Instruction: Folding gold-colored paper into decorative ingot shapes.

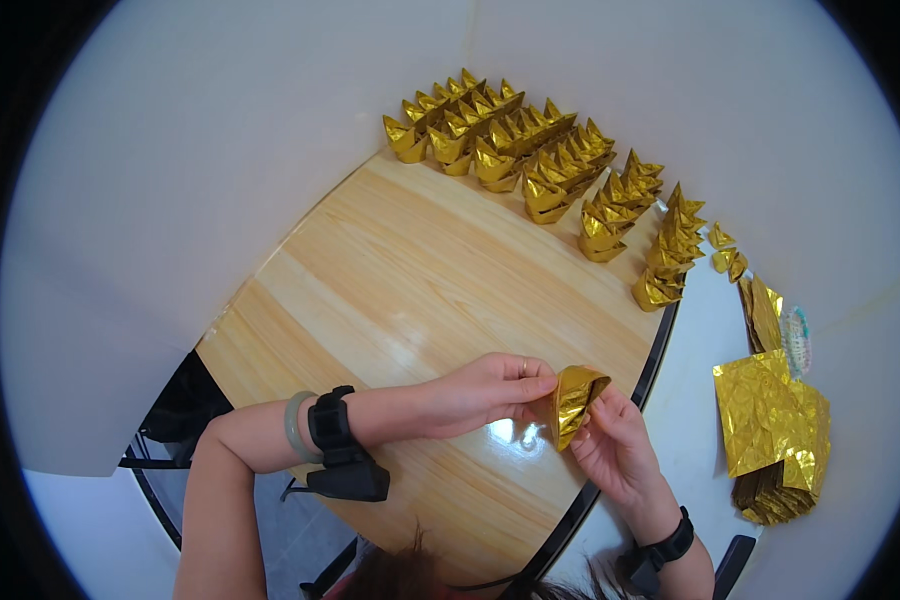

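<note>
A folded gold foil paper ingot [576, 402] is held between my two hands above the near right part of the wooden table [390, 270]. My left hand [495, 392] pinches its left side between thumb and fingers. At its right lower side, my right hand [615, 445] grips it, with some of the fingers hidden behind the paper. The piece is tilted, with a dark crease along its middle. Beyond my hands, rows of finished-looking gold paper ingots [547, 190] stand upright along the table's far edge.
On the white surface [705, 330] at the right lie a stack of gold foil sheets [770, 410], more folded gold paper [760, 312], several small gold pieces [727, 255] and a clear coil-like item [797, 340]. White walls [220, 120] rise behind the table. A black edge [660, 350] borders the table.
</note>
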Tool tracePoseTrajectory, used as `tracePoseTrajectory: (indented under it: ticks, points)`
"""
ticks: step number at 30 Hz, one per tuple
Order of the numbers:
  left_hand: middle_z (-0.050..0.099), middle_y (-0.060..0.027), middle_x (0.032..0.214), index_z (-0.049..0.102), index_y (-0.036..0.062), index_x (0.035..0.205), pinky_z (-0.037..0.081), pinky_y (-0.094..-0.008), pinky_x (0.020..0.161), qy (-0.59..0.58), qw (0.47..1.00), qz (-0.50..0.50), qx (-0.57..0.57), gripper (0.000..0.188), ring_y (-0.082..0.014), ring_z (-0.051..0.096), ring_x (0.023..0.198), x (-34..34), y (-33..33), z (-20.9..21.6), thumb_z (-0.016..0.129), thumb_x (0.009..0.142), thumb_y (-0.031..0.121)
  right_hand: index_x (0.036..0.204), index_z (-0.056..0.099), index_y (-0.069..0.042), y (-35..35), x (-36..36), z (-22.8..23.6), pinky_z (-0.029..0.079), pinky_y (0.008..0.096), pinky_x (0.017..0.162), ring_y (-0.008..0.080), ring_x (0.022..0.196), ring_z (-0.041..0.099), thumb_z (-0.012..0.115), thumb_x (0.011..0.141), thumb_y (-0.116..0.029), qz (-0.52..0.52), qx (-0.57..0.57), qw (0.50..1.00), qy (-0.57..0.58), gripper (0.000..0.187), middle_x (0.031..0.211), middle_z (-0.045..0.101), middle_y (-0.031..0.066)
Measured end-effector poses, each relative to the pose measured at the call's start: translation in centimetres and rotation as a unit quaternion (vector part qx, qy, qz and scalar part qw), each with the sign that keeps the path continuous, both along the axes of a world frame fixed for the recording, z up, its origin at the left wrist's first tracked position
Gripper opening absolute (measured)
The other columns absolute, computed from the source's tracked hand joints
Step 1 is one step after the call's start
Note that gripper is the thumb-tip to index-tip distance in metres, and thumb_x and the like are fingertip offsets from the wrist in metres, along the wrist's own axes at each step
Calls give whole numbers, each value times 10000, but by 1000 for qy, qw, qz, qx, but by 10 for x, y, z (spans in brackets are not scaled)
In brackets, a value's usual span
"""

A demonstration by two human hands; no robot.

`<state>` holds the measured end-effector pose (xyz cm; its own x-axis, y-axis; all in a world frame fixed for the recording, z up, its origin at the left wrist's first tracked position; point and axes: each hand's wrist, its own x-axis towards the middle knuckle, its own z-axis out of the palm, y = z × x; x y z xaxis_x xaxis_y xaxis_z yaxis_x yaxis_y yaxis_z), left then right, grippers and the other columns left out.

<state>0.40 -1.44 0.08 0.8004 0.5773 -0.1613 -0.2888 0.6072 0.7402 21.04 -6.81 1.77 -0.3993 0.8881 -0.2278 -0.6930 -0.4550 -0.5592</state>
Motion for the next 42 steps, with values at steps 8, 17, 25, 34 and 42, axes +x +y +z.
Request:
tracePoseTrajectory:
  ticks: [8, 17, 25, 34, 42]
  points:
    - [614, 9, 976, 589, 70, 1033, 449, -239, 802, -17, 1000, 3, 0, 246, -78, 559, 882, -2, 3, -7, 502, 1004, 298, 1329, 403, -10, -3, -1, 5, 520, 298, 848, 157, 919, 610, 554, 961, -101, 31, -5, 999, -23, 409, 1131, 586, 97]
    - [594, 10, 993, 566, 68, 1080, 461, -238, 783, 16, 999, -39, -8, 256, -67, 560, 900, -7, 9, 1, 473, 1016, 298, 1334, 386, -42, -6, 5, 11, 501, 275, 814, 154, 933, 591, 665, 873, -62, 31, 53, 985, -162, 540, 1163, 563, 92]
    - [561, 44, 856, 562, 93, 1004, 430, -195, 656, 40, 994, -83, 51, 240, -28, 528, 745, -5, 10, 2, 492, 1011, 323, 1292, 482, -77, -10, -1, 25, 505, 299, 828, 201, 1054, 567, 771, 739, 3, -81, 415, 755, -502, 629, 1198, 521, 123]
    - [585, 10, 919, 616, 47, 1073, 442, -210, 657, 222, 945, 3, 239, 177, -55, 532, 718, -5, 12, 3, 581, 961, 179, 943, 658, -66, -8, 12, 18, 532, 305, 684, 239, 841, 646, 754, 743, -36, -16, 472, 597, -649, 224, 976, 650, 96]
    - [556, -88, 937, 621, 54, 1008, 472, -322, 691, 301, 837, 151, 432, 181, -207, 579, 766, -6, 9, 19, 647, 875, 173, 944, 642, -90, -4, -5, 30, 533, 303, 666, 215, 859, 634, 767, 729, -113, -40, 567, 473, -673, 250, 950, 642, 37]
